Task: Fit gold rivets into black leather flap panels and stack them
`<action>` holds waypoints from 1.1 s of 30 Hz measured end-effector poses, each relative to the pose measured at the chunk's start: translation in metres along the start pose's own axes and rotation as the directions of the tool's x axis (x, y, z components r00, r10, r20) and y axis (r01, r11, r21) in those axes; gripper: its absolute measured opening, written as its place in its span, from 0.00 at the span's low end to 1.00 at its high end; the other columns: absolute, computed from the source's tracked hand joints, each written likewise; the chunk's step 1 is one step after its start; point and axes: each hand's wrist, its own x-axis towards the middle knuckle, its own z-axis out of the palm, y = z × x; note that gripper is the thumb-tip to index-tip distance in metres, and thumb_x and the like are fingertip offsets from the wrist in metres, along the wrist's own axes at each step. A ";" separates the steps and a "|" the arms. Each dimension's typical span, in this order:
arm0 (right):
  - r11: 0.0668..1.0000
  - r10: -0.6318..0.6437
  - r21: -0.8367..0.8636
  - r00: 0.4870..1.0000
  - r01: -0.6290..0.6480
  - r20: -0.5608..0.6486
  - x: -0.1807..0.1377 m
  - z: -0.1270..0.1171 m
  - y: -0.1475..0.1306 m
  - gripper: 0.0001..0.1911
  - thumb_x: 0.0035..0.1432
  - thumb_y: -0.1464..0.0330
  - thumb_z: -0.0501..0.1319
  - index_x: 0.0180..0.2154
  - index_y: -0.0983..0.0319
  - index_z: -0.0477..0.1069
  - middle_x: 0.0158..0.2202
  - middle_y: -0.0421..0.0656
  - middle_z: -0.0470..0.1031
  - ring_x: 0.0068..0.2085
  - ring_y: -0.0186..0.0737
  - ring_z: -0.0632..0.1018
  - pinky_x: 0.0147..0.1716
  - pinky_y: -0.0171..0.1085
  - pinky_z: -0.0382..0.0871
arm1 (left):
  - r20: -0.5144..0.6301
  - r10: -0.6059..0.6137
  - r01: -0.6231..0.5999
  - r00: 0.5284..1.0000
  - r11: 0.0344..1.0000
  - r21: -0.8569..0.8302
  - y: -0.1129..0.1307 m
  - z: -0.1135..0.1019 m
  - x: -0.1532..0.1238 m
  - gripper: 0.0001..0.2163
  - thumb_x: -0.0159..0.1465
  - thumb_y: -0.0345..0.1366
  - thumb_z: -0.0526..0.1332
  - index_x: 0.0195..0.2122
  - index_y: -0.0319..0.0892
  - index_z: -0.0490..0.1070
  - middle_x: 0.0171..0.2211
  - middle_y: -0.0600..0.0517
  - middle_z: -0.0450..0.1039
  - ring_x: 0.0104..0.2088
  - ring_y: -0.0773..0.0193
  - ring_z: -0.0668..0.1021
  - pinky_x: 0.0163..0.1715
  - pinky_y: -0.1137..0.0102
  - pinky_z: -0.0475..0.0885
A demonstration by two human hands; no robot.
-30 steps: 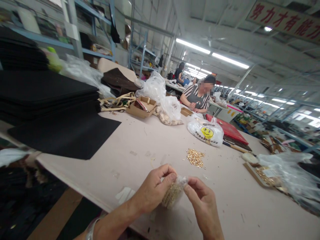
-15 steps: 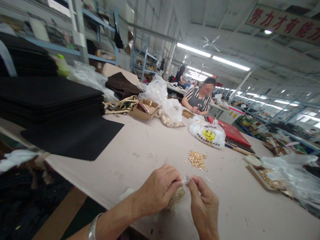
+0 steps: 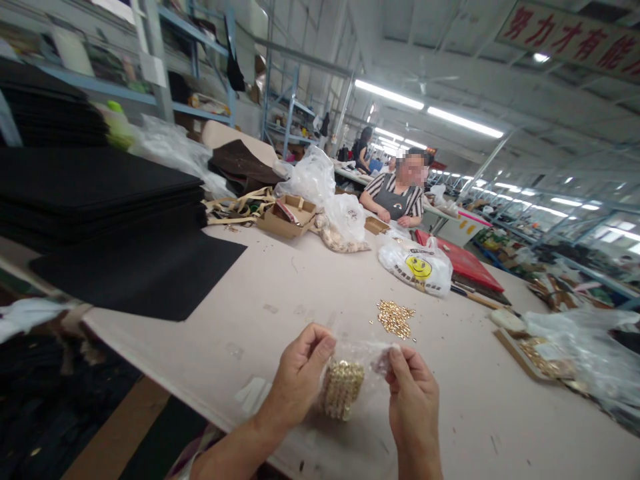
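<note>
Clear plastic forms the bag held between the two hands. Its film is thin and creased; a compact mass of small, shiny gold-coloured pieces fills its lower part, nearer the left hand. Individual piece shapes cannot be made out through the film.

The left hand pinches the bag's upper left edge between thumb and curled fingers. The right hand grips the bunched upper right edge in the same manner. Both hands are partly closed, and the film spans the gap between them.

Just beyond the right hand, loose gold-coloured pieces lie in a flat heap on the pale table. To the right of that hand, a shallow cardboard tray contains similar pieces. Left of the left hand is a stack of black sheets.

Farther ahead of the right hand, a white bag bears a yellow smiling face and dark lettering too small to read. Behind it sits a co-worker in striped sleeves. High beyond the right hand, a sign shows red characters: 努力才有能, with the remainder cut off.
</note>
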 end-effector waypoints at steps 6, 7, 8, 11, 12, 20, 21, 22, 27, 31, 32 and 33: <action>0.993 0.052 0.100 0.997 -0.057 0.053 -0.001 -0.006 0.007 0.15 0.53 0.59 0.69 0.37 0.62 0.74 0.31 0.40 0.76 0.31 0.34 0.75 0.33 0.32 0.71 | 0.047 0.004 0.002 0.999 0.990 -0.140 -0.003 -0.003 -0.001 0.12 0.67 0.45 0.58 0.33 0.42 0.66 0.39 0.52 0.71 0.44 0.63 0.72 0.48 0.70 0.65; 0.994 0.067 0.078 0.994 -0.074 0.090 -0.002 -0.007 0.007 0.16 0.54 0.59 0.69 0.41 0.61 0.74 0.35 0.42 0.77 0.35 0.36 0.76 0.37 0.35 0.73 | 0.113 -0.009 0.032 0.994 0.980 -0.198 -0.004 -0.001 -0.003 0.11 0.67 0.45 0.59 0.35 0.42 0.66 0.44 0.50 0.71 0.48 0.62 0.72 0.51 0.68 0.64; 0.995 0.087 0.034 0.986 -0.093 0.142 -0.003 -0.008 0.006 0.17 0.54 0.60 0.69 0.44 0.61 0.74 0.39 0.44 0.78 0.39 0.39 0.78 0.41 0.37 0.73 | 0.185 -0.032 0.079 0.982 0.964 -0.254 -0.005 0.001 -0.007 0.11 0.66 0.45 0.61 0.38 0.43 0.65 0.48 0.48 0.71 0.50 0.60 0.73 0.52 0.67 0.65; 0.978 0.185 -0.153 0.925 -0.141 0.333 -0.010 -0.010 0.005 0.24 0.51 0.64 0.70 0.50 0.62 0.73 0.48 0.48 0.78 0.49 0.48 0.77 0.50 0.44 0.71 | 0.331 -0.136 0.238 0.934 0.926 -0.292 -0.011 0.008 -0.017 0.22 0.60 0.39 0.68 0.52 0.46 0.59 0.53 0.47 0.70 0.51 0.58 0.75 0.50 0.65 0.68; 0.967 0.220 -0.203 0.903 -0.152 0.369 -0.013 -0.010 0.006 0.26 0.50 0.64 0.70 0.51 0.62 0.73 0.49 0.49 0.77 0.50 0.50 0.77 0.51 0.45 0.71 | 0.328 -0.174 0.262 0.929 0.933 -0.246 -0.013 0.008 -0.021 0.27 0.59 0.36 0.68 0.55 0.47 0.57 0.55 0.47 0.70 0.52 0.58 0.75 0.51 0.65 0.68; 0.899 0.207 -0.438 0.887 -0.006 0.413 -0.027 -0.026 0.043 0.25 0.48 0.53 0.69 0.42 0.63 0.77 0.38 0.48 0.80 0.42 0.51 0.80 0.43 0.42 0.74 | 0.319 -0.160 0.066 0.934 0.956 0.287 -0.018 -0.007 -0.029 0.17 0.58 0.25 0.59 0.48 0.45 0.69 0.40 0.54 0.77 0.42 0.58 0.76 0.43 0.68 0.66; 0.896 0.211 -0.445 0.889 -0.010 0.405 -0.026 -0.027 0.044 0.25 0.49 0.51 0.68 0.42 0.63 0.77 0.37 0.48 0.80 0.40 0.50 0.80 0.42 0.41 0.74 | 0.294 -0.153 0.071 0.943 0.959 0.273 -0.019 -0.007 -0.028 0.17 0.58 0.25 0.59 0.48 0.45 0.69 0.40 0.54 0.77 0.42 0.59 0.76 0.43 0.68 0.66; 0.893 0.213 -0.450 0.890 -0.011 0.402 -0.024 -0.026 0.043 0.25 0.49 0.50 0.67 0.41 0.63 0.78 0.36 0.47 0.80 0.39 0.49 0.79 0.40 0.40 0.74 | 0.266 -0.152 0.087 0.952 0.967 0.240 -0.020 -0.006 -0.026 0.17 0.57 0.25 0.59 0.48 0.44 0.70 0.40 0.53 0.77 0.43 0.59 0.76 0.43 0.68 0.66; 0.847 0.227 -0.527 0.846 0.073 0.482 0.006 -0.005 0.009 0.22 0.54 0.50 0.64 0.32 0.64 0.76 0.25 0.41 0.73 0.26 0.39 0.73 0.26 0.34 0.70 | 0.188 -0.337 0.372 0.922 0.908 -0.194 -0.018 0.005 0.006 0.13 0.56 0.28 0.62 0.44 0.37 0.71 0.35 0.50 0.77 0.36 0.60 0.77 0.37 0.69 0.70; 0.775 0.228 -0.619 0.860 0.123 0.457 0.053 0.031 -0.025 0.24 0.59 0.51 0.59 0.24 0.64 0.70 0.18 0.39 0.68 0.20 0.35 0.70 0.18 0.32 0.66 | 0.174 -0.505 0.533 0.845 0.780 -0.327 -0.007 0.011 0.047 0.11 0.58 0.35 0.65 0.39 0.34 0.73 0.30 0.47 0.77 0.28 0.63 0.77 0.28 0.71 0.72; 0.741 0.232 -0.655 0.861 0.146 0.453 0.066 0.040 -0.031 0.23 0.59 0.52 0.59 0.24 0.64 0.71 0.17 0.39 0.68 0.18 0.34 0.69 0.15 0.31 0.64 | 0.182 -0.518 0.548 0.836 0.766 -0.337 -0.003 0.011 0.057 0.11 0.59 0.36 0.66 0.39 0.34 0.74 0.31 0.46 0.77 0.29 0.63 0.77 0.29 0.70 0.74; 0.706 0.231 -0.687 0.862 0.170 0.451 0.079 0.048 -0.036 0.20 0.58 0.55 0.59 0.25 0.64 0.73 0.16 0.38 0.68 0.16 0.33 0.68 0.13 0.30 0.62 | 0.193 -0.527 0.560 0.828 0.749 -0.354 0.000 0.011 0.067 0.11 0.59 0.36 0.66 0.38 0.34 0.74 0.33 0.45 0.78 0.30 0.62 0.78 0.30 0.69 0.75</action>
